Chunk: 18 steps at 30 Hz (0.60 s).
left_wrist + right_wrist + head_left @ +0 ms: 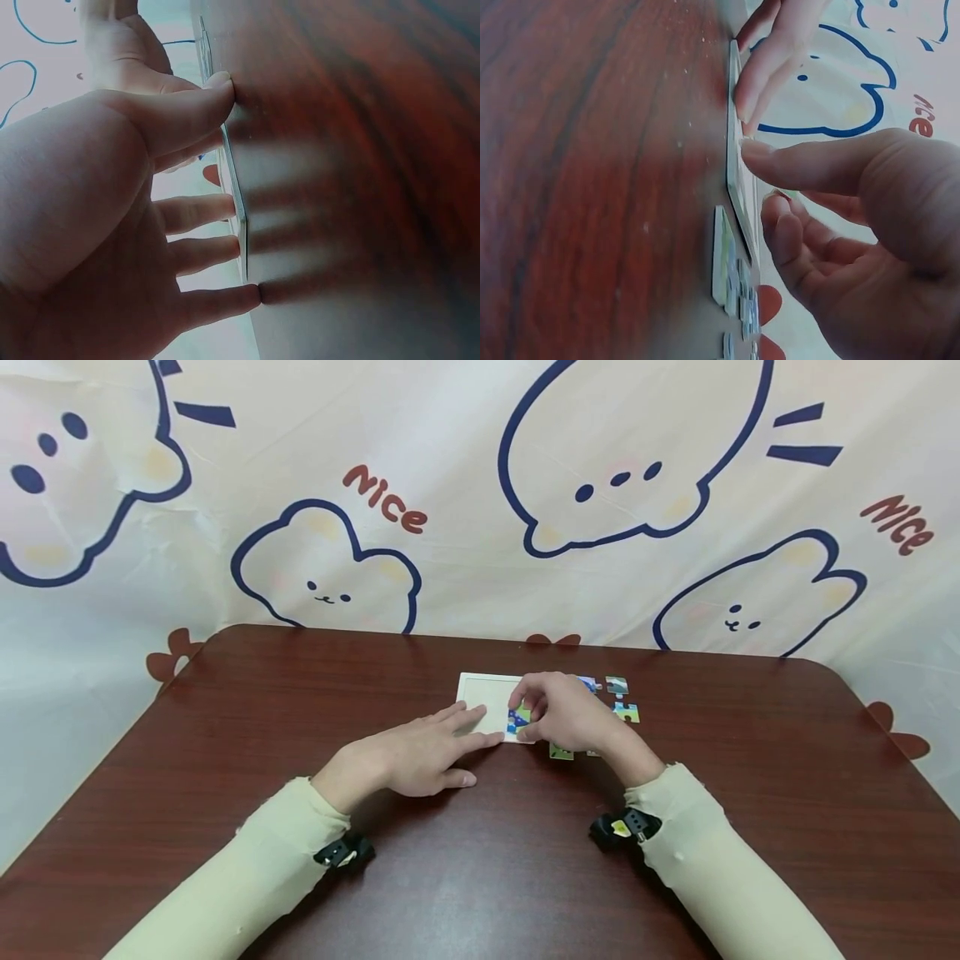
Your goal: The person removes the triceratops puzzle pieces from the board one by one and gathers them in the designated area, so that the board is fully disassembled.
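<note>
A white puzzle tray (480, 687) lies flat on the table. My left hand (422, 755) rests across its near left part with fingers spread and straight, some fingertips touching the tray; in the left wrist view the thumb (187, 120) touches the table in front of the tray. My right hand (567, 714) is over the tray's right part, thumb and fingers curled about a blue and green jigsaw piece (516, 720) at the near right corner. In the right wrist view the thumb (802, 161) reaches the tray edge, and the fingers hide most of the piece.
Loose jigsaw pieces lie right of the tray: one at the back (617, 685), a green one (627, 712) beside my right wrist, and another green one (561, 752) under that hand. The brown table (480, 877) ends at a patterned curtain (465, 527) behind.
</note>
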Each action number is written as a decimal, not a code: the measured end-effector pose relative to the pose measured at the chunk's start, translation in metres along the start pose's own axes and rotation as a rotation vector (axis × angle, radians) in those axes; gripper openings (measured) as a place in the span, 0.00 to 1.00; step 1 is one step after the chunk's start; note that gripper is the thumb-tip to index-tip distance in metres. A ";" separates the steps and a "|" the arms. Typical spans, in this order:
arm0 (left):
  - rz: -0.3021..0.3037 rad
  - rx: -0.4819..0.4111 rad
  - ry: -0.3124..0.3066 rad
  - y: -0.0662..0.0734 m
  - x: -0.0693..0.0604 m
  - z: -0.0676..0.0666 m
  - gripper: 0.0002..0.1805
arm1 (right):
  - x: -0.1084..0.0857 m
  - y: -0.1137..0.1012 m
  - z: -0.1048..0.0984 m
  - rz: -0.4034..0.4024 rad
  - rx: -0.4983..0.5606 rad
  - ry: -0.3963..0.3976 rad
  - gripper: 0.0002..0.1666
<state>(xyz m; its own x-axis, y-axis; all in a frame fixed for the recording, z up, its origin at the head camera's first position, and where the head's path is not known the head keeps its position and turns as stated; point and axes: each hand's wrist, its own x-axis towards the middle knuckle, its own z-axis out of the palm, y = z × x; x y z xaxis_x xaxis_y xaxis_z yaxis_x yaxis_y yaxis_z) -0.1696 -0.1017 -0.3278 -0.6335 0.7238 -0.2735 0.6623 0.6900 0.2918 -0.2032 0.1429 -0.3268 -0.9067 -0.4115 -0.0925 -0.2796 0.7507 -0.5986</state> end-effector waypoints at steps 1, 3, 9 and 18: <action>0.000 0.002 0.000 0.000 0.000 0.000 0.35 | 0.000 0.001 -0.001 -0.005 -0.002 0.011 0.19; -0.001 0.005 0.000 0.001 0.000 0.000 0.35 | -0.002 0.003 -0.003 -0.014 -0.005 0.036 0.18; -0.005 -0.004 -0.002 0.000 0.002 0.001 0.35 | -0.011 0.014 -0.010 -0.015 0.014 0.091 0.18; -0.011 -0.019 -0.002 0.000 0.001 0.001 0.35 | -0.033 0.034 -0.028 0.003 0.034 0.129 0.20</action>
<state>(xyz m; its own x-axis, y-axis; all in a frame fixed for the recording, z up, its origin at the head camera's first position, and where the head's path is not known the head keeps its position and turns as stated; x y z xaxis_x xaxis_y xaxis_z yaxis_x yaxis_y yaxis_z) -0.1698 -0.1007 -0.3290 -0.6402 0.7159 -0.2787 0.6474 0.6980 0.3059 -0.1912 0.1966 -0.3220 -0.9411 -0.3381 0.0073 -0.2681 0.7327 -0.6256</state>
